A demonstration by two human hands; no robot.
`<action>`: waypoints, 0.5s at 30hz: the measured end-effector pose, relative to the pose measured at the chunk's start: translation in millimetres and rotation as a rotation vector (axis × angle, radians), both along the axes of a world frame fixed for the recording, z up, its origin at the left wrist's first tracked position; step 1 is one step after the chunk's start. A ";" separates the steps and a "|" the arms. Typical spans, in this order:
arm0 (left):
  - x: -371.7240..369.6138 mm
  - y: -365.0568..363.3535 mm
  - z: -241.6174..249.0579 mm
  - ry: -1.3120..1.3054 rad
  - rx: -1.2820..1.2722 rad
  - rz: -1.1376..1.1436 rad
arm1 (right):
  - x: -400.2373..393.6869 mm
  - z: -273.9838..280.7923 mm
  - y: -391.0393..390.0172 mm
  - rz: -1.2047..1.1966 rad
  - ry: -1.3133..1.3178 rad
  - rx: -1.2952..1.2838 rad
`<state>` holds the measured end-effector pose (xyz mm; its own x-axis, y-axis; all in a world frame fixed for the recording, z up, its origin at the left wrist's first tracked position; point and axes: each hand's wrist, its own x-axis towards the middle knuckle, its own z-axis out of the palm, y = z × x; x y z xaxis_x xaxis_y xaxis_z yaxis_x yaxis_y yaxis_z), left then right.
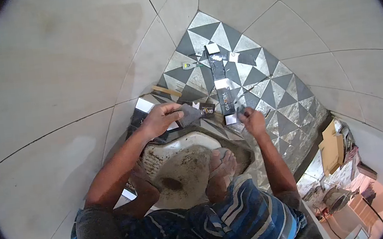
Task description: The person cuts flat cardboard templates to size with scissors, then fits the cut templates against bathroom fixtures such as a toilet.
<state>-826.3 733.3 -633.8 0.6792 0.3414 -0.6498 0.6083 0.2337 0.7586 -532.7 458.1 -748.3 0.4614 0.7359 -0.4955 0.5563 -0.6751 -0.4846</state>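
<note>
My left hand [159, 121] is closed on a dark grey, flat, angular piece [190, 115], thumb on top, held above the back rim of a dirty squat toilet pan [189, 140]. To the right, my right hand [253, 121] has its fingers pinched together over the patterned floor; I cannot tell what is in them. Just left of those fingertips ends a long black printed carton [225, 100] with white ends. A smaller black printed piece of carton [208, 109] lies beyond the grey piece.
My bare feet straddle the pan, the right foot [220, 165] on its rim. A scraper-like tool [188, 65] and a wooden strip [166, 91] lie on the grey-and-white tiled floor [289, 103]. Large beige wall tiles [54, 78] close in both sides. Cardboard [332, 148] and clutter stand beyond the threshold.
</note>
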 end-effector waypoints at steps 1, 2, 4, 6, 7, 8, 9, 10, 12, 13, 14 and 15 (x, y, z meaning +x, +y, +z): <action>-7.8 -1.1 -3.8 0.013 0.001 -0.008 | 9.7 -25.3 -7.0 -0.008 -0.115 -0.087; -18.6 -4.0 -12.9 -0.074 -0.082 0.051 | 14.2 -45.6 -16.1 0.010 -0.277 0.091; -40.3 -0.7 -22.4 -0.113 -0.182 0.059 | 23.6 -59.3 -19.1 -0.076 -0.212 -0.114; -59.1 1.2 -26.2 -0.048 -0.162 0.042 | 25.1 -74.0 -29.0 -0.100 -0.194 -0.189; -66.6 -1.0 -27.7 0.000 -0.142 0.039 | 24.4 -80.5 -33.7 -0.140 -0.185 -0.122; -73.1 -8.5 -34.5 -0.012 -0.163 0.132 | 21.0 -88.1 -36.3 -0.177 -0.176 -0.054; -78.5 -15.0 -40.1 -0.003 -0.161 0.133 | 17.1 -86.1 -30.7 -0.177 -0.166 -0.054; -81.8 -21.5 -45.4 -0.008 -0.113 0.167 | 16.5 -80.7 -23.0 -0.180 -0.128 -0.189; -84.8 -33.5 -60.3 -0.004 -0.071 0.238 | 19.6 -91.0 -15.8 -0.138 -0.120 -0.402; -83.0 -38.7 -62.8 -0.004 -0.077 0.243 | 22.6 -99.6 -18.3 -0.132 -0.123 -0.407; -81.3 -43.7 -65.1 0.004 0.013 0.242 | 25.6 -107.7 -20.4 -0.066 -0.171 -0.472; -80.3 -48.5 -66.6 0.015 0.106 0.243 | 25.4 -105.6 -17.0 0.002 -0.218 -0.535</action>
<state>-906.6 684.8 -700.4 0.5596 0.5597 -0.6113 0.5553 0.2943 0.7778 -507.3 441.1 -853.9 0.5935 0.4102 -0.6924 0.6067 -0.7934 0.0500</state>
